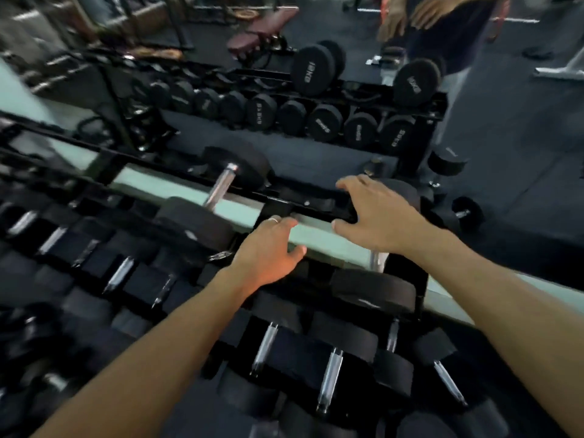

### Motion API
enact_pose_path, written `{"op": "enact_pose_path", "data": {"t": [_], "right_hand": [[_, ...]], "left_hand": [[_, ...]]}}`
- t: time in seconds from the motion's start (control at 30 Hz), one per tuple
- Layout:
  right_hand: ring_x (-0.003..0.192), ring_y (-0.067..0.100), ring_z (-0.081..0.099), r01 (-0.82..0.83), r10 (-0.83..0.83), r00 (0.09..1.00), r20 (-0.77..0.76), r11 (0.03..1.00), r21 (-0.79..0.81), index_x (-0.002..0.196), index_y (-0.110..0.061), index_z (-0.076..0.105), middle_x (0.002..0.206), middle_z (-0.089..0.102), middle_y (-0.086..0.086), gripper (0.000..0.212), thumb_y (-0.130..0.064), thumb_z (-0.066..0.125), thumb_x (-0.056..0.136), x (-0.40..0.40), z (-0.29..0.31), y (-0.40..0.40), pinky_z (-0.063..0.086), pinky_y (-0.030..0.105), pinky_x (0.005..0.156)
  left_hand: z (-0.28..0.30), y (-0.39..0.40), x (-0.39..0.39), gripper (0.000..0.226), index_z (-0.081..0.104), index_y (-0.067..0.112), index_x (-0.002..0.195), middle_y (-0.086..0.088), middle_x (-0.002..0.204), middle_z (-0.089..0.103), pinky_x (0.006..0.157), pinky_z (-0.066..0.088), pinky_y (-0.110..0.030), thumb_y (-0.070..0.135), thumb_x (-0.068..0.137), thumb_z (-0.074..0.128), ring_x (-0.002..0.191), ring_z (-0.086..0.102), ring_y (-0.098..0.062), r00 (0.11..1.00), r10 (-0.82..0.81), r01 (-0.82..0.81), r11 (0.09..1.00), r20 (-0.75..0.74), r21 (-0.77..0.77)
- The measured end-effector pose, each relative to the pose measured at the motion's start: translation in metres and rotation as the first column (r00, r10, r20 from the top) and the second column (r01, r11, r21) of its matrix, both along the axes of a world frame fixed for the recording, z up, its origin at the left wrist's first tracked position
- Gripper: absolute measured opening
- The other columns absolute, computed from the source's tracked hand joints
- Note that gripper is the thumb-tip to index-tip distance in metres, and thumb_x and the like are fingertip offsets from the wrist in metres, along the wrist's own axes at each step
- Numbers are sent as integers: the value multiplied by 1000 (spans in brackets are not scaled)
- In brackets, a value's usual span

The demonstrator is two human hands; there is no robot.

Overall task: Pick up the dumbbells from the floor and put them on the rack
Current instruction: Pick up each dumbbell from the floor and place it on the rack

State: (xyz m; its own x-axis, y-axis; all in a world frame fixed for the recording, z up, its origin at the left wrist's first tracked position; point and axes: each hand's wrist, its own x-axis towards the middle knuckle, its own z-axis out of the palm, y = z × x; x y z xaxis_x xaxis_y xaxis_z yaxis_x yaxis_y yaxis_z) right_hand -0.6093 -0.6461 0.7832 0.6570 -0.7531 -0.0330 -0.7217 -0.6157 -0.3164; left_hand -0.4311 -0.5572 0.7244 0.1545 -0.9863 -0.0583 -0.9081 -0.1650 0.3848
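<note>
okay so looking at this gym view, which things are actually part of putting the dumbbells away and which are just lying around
Part of the job:
- left hand and right hand, both empty over the top rail
- rack
- big dumbbell on its top tier
- small dumbbell on the floor, in the mirror

Just lying about:
- maroon bench in the mirror
- mirror ledge

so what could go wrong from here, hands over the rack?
1. Both hands look empty: left hand and right hand hover by the top rail, near a big dumbbell; fingers could get pinched.
2. A dumbbell on the floor sits beside the rack, a trip hazard.
</note>
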Motion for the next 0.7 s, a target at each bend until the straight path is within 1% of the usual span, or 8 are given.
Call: {"op": "enact_pose_path", "data": {"t": [0.07,0.2,0.33,0.4,0.5,0.57,0.67,0.7], "right_hand": [[132,29,43,-71,71,997,18,997,-32,146,-15,36,144,44,7,67,-39,62,89,10,19,21,40,45,106],[132,28,42,-215,217,976,21,974,-66,145,-15,38,144,44,7,66,-38,62,88,45,50,76,40,45,106],[133,29,40,-380,382,924,-6,918,-112,144,-15,39,144,44,7,66,-39,63,87,90,78,142,40,48,106],[133,29,41,-450,454,891,-7,881,-145,144,-15,39,145,44,6,65,-39,63,88,116,91,180,39,48,106],[133,28,40,-529,531,846,-45,828,-184,147,-17,36,146,43,5,69,-41,61,88,156,108,244,39,47,107],[134,27,39,-585,587,808,-56,788,-192,148,-18,34,147,41,5,70,-42,61,88,181,117,289,38,48,107],[136,27,36,-624,618,780,-96,758,-189,149,-20,33,148,39,5,73,-44,62,87,219,118,355,37,48,108],[137,28,36,-627,619,778,-108,756,-186,150,-20,32,149,39,5,74,-45,62,87,220,123,360,36,48,109]], "left_hand": [[13,36,5,57,45,12,138,-9,132,53,102,42,-37,39,90,59,124,49,-25,997,64,-64,998,30,-1],[39,118,21,58,46,14,137,-8,128,53,100,44,-38,43,89,58,121,50,-25,972,226,-222,973,56,-67],[61,211,44,49,52,16,129,-6,120,56,93,46,-39,44,89,57,115,53,-26,918,386,-377,920,93,-104],[65,261,58,52,48,16,133,-6,123,55,93,45,-39,45,90,55,117,51,-26,885,451,-442,892,119,-94],[65,338,83,51,50,15,129,-5,121,56,92,46,-39,47,90,53,115,53,-26,833,535,-523,845,139,-112],[64,388,97,49,51,15,127,-4,118,56,91,46,-36,48,91,53,112,53,-24,789,600,-587,800,135,-125],[61,463,116,52,49,14,132,-5,120,56,94,44,-34,48,91,52,114,53,-23,765,633,-624,774,115,-109],[58,465,117,54,49,14,132,-5,120,57,95,44,-35,48,91,53,113,54,-24,761,634,-624,773,136,-113]]}}
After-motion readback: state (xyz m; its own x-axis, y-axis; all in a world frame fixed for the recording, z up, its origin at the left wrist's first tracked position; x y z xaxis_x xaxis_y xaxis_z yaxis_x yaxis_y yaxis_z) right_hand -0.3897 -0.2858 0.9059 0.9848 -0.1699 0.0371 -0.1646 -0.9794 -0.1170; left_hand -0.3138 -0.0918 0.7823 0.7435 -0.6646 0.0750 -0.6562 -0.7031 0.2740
